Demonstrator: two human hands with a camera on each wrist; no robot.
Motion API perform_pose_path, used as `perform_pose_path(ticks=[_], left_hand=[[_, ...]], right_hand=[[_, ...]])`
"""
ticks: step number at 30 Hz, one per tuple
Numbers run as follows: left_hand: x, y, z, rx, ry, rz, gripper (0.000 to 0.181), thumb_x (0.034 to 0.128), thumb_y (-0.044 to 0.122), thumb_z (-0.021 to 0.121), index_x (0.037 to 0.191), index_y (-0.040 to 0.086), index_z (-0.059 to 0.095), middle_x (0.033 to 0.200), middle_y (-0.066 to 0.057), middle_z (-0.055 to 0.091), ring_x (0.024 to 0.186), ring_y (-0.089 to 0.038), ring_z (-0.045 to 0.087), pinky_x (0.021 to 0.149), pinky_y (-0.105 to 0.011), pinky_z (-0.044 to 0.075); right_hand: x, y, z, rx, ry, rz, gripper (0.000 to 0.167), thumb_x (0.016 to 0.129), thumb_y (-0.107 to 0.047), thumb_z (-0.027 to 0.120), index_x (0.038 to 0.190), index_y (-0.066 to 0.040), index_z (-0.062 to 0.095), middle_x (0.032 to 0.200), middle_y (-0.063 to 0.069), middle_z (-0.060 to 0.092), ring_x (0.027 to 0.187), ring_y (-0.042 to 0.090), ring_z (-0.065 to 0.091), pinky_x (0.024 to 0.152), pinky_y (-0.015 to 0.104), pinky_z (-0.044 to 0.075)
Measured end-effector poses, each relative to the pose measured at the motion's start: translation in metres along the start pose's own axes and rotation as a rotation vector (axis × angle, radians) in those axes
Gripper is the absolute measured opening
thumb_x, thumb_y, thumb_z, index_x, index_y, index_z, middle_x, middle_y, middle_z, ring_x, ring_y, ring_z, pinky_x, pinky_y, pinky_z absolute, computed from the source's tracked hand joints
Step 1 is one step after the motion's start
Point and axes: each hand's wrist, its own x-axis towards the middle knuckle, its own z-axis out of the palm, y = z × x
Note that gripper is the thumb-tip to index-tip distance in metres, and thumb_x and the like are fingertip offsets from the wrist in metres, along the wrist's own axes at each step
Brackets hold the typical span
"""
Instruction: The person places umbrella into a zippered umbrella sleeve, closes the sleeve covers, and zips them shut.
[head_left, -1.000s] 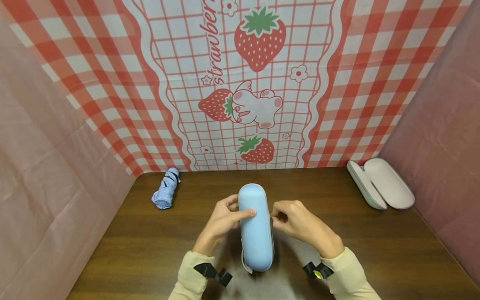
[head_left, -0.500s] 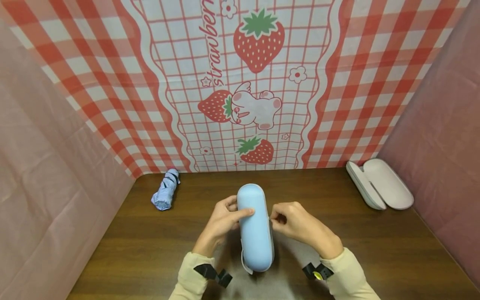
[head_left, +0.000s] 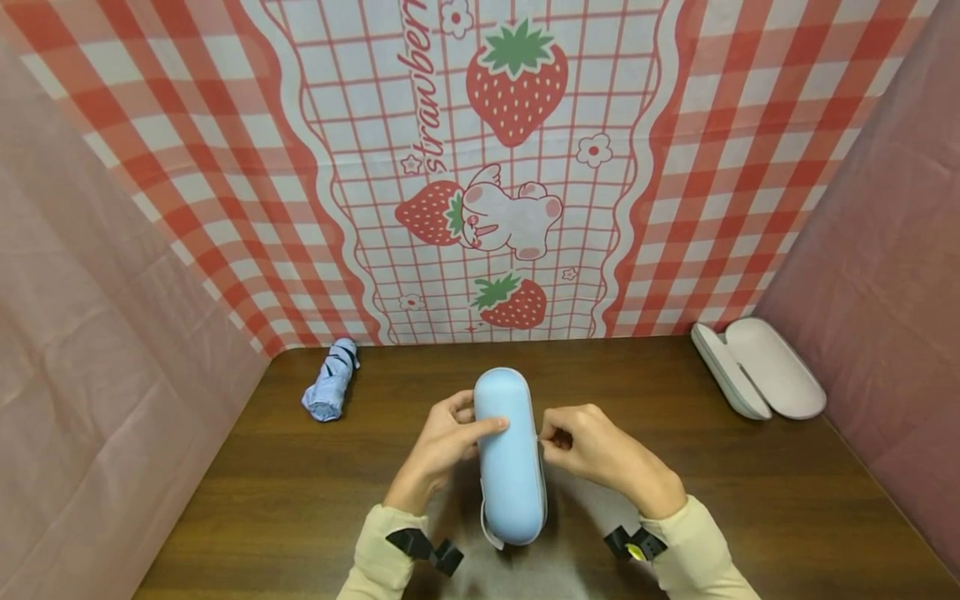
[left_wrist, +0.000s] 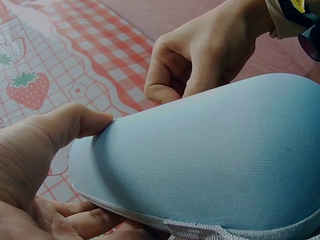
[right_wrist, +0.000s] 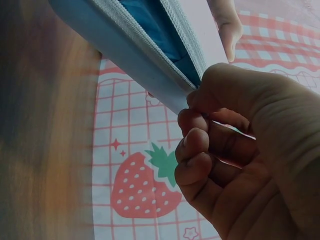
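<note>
- The light blue case is at the middle of the scene, over the near half of the wooden table, its long side running from near to far; whether its near end touches the tabletop cannot be told.
- The left hand grasps the case from the left: the thumb lies across the smooth blue face, and the other fingers reach round the left edge to the underside.
- The right hand is at the case's right edge, thumb and forefinger pinching at the zip, with the remaining fingers curled in; the pinched part itself is hidden by the fingertips.
- In the right wrist view the zip is partly undone, showing teal lining in a gap that narrows towards the pinching fingers.
- A pale strap hangs along the left side of the case, by its near end.
- At the far left of the table lies a folded light blue umbrella with dark bands.
- At the far right a pale grey case lies spread open.
- Behind the table rises a red-and-white checked cloth printed with strawberries.
</note>
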Motion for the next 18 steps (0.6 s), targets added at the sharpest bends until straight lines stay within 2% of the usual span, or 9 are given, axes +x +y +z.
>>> perform_pose_path(ticks=[11,18], left_hand=[[0.0002,0.0008,0.0000,-0.023,0.015,0.000,0.065,0.0873,0.020,0.081,0.142,-0.002,0.052,0.125,-0.023,0.070,0.099,-0.026,0.071,0.079,-0.041,0.060],[-0.0006,0.0009,-0.0003,-0.007,0.017,0.006,0.066,0.0869,0.022,0.081,0.141,-0.002,0.052,0.124,-0.023,0.071,0.099,-0.025,0.071,0.077,-0.040,0.060]], right_hand=[[0.0004,-0.0009,0.0024,-0.003,-0.010,-0.011,0.030,0.076,0.010,0.071,0.070,-0.016,0.058,0.064,-0.010,0.053,0.061,-0.005,0.046,0.052,0.016,0.044],[0.0002,-0.0010,0.0030,0.006,-0.025,0.004,0.031,0.077,0.010,0.071,0.069,-0.016,0.057,0.063,-0.010,0.053,0.060,-0.004,0.045,0.053,0.016,0.043]])
